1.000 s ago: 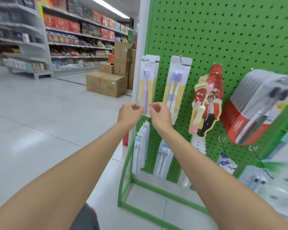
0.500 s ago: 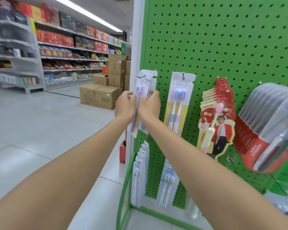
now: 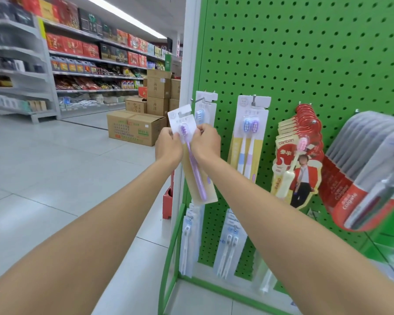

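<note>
At pegboard (image 3: 305,53) | left hand (image 3: 168,149), right hand (image 3: 207,144) pinch one toothbrush pack (image 3: 195,178)

I see a carded purple toothbrush pack (image 3: 192,155), white on top and yellowish below, tilted with its hang-hole end up-left, just left of the green pegboard.

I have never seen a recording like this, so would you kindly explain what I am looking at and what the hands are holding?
This is one picture from a wide-angle camera worn on a person's head, looking forward and down, so both bare arms show. The left hand and right hand pinch a purple toothbrush pack, tilted, just below a metal hook on a green pegboard in a shop. More packs hang alongside, such as a twin pack and red Colgate packs.
</note>
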Motion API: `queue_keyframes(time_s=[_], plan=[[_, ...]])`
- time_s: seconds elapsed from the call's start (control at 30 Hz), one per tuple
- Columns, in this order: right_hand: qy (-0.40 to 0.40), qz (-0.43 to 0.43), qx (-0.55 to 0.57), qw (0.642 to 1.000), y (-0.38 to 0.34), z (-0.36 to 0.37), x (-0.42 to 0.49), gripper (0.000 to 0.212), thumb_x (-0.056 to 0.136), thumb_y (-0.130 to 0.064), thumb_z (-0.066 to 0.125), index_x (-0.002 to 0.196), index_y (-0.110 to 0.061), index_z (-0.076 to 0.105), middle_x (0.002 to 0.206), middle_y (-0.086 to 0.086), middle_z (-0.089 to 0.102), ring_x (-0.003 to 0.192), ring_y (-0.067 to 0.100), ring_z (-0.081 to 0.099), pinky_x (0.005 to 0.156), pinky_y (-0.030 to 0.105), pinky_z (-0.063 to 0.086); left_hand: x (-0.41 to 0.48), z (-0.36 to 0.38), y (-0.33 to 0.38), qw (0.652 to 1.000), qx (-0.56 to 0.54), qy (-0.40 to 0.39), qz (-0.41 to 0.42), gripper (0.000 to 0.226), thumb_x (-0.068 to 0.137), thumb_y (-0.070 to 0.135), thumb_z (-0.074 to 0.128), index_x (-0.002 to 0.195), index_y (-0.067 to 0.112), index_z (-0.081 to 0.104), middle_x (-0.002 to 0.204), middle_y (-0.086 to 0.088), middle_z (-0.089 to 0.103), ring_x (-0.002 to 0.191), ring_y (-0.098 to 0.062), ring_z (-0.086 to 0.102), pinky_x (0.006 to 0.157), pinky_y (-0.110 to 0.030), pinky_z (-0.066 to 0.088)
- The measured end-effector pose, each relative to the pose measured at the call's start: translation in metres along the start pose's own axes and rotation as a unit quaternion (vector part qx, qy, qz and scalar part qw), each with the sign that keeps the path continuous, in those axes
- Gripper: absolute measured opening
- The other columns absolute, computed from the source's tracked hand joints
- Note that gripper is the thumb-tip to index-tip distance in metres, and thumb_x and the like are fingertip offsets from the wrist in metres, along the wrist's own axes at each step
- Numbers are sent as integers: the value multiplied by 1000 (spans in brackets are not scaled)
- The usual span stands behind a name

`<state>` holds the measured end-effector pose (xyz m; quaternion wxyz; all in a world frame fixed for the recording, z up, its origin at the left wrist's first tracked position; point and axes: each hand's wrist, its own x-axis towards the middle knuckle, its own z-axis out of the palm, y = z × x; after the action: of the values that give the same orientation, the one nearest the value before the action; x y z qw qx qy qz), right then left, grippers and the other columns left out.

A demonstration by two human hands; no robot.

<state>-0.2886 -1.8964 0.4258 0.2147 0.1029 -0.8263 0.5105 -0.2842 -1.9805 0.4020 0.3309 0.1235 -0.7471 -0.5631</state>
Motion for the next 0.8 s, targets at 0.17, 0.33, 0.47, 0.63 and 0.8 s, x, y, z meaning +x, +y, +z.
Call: queue_keyframes(time_s=[0.17,0.33,0.47,0.63,0.8], plan=[[-119,36,44,991,34,-11,-63,22,97,-15,44,100,-1,60,84,8,60,68,16,48,58,29,35,-53,-12,-32,995,-76,-5,-66,12,96,16,48,89,12,58,78,3,60,67,-15,51,56,-27,36],[-193,109,76,972,81,-42,-136,19,97,-37,52,97,-18,52,82,-10,51,69,5,47,57,22,31,-128,-19,-78,987,-82,-116,-70,12,96,17,57,89,14,65,86,-2,73,76,-14,67,70,-30,52],[-157,170,105,967,121,-60,-162,26,93,-43,60,92,-19,48,78,-11,46,68,6,46,56,21,31,-157,-11,-88,967,-44,-240,-73,11,95,18,61,89,10,66,93,-18,73,79,-25,62,73,-45,51],[-167,170,121,964,143,-75,-164,32,93,-43,59,111,-16,58,100,-6,63,85,8,60,73,28,49,-170,-2,-82,951,-33,-295,-89,13,97,16,61,103,5,65,99,-18,73,81,-20,68,76,-39,57],[-225,171,171,944,156,-92,-168,28,93,-35,64,102,-8,64,95,7,71,85,22,67,84,40,55,-179,-3,-76,950,-104,-262,-132,13,98,10,57,108,8,65,97,-9,73,72,-12,71,65,-25,59]])
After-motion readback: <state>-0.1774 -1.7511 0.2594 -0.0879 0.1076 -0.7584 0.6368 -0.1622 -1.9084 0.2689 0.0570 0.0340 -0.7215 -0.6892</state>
